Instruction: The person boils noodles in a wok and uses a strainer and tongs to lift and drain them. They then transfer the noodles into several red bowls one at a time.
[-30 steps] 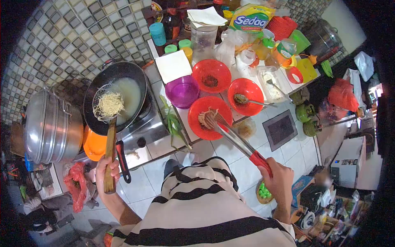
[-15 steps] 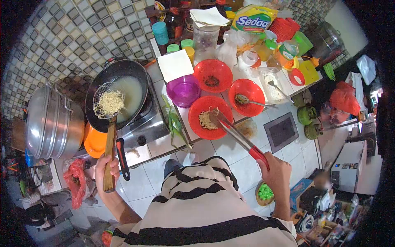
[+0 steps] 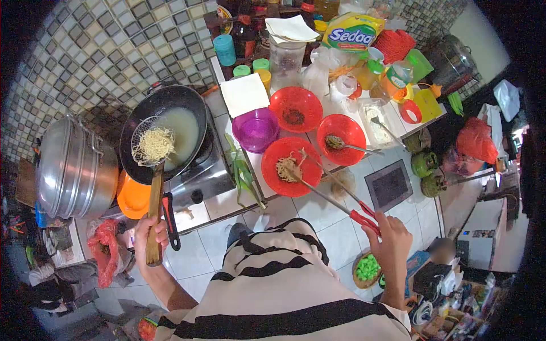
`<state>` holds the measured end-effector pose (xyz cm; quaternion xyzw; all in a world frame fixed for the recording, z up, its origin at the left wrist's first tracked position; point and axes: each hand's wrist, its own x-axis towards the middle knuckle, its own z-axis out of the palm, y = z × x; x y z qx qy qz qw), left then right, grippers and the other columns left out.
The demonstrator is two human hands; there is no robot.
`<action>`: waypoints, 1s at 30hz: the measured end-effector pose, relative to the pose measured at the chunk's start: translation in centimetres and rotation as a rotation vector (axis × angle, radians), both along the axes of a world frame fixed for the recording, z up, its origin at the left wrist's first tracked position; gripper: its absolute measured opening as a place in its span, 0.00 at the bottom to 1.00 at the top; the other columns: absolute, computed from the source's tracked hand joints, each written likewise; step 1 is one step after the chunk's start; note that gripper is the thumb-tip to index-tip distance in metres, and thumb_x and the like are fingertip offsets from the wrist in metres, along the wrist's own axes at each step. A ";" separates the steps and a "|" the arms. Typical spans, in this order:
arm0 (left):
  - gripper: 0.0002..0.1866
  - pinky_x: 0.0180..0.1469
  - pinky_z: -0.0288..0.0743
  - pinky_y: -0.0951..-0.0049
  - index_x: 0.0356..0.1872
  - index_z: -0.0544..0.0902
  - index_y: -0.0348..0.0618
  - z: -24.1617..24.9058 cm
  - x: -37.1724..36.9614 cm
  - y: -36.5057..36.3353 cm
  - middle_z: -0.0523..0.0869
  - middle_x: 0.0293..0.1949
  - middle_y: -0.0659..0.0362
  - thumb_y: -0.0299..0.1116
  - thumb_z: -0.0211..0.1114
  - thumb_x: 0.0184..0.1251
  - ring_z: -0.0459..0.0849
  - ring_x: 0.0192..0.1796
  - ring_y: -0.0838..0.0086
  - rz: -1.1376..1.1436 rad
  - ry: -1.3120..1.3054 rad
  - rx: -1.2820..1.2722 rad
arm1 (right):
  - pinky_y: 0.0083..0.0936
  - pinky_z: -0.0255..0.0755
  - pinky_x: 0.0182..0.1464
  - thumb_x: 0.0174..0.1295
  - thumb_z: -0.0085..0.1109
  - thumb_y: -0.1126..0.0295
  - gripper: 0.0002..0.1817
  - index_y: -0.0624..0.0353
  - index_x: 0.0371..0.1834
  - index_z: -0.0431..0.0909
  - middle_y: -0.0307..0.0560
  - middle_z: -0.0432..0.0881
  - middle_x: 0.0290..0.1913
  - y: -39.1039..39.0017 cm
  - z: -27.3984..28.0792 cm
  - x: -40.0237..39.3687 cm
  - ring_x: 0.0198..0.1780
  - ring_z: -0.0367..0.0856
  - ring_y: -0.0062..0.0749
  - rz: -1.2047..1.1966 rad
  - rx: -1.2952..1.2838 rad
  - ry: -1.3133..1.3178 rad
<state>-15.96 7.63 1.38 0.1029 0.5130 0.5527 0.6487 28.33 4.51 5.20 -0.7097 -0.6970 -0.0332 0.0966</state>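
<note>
My left hand (image 3: 149, 234) is wrapped round the wooden handle of a wire strainer (image 3: 155, 199). Pale noodles (image 3: 154, 146) lie in its mesh, over the dark wok (image 3: 196, 102) holding cloudy liquid (image 3: 185, 132). My right hand (image 3: 390, 241) grips metal tongs (image 3: 323, 194) by their red handles. The arms of the tongs are spread, their tips in a red bowl (image 3: 273, 184) with a portion of noodles (image 3: 288, 169). A second red bowl (image 3: 304, 95) behind has dark seasoning in it. A third red bowl (image 3: 352, 128) holds a spoon.
A purple bowl (image 3: 254, 132) sits left of the red bowls, near green leaves (image 3: 242, 173). A large steamer pot (image 3: 71, 165) and an orange plate (image 3: 134, 196) stand at left. Jars and a yellow packet (image 3: 352, 31) crowd the counter's back. Another person (image 3: 433, 273) is at lower right.
The tongs have opened in the red bowl, their arms now apart. My right hand has moved slightly right. The strainer of noodles stays over the wok.
</note>
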 end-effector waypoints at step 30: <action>0.10 0.12 0.62 0.84 0.40 0.69 0.42 0.1 -0.8 -0.4 0.68 0.18 0.66 0.33 0.51 0.59 0.65 0.13 0.85 -0.046 0.115 -0.028 | 0.27 0.67 0.26 0.39 0.64 0.62 0.23 0.55 0.42 0.77 0.40 0.73 0.31 1.0 6.3 0.2 0.31 0.71 0.32 0.240 0.194 -0.383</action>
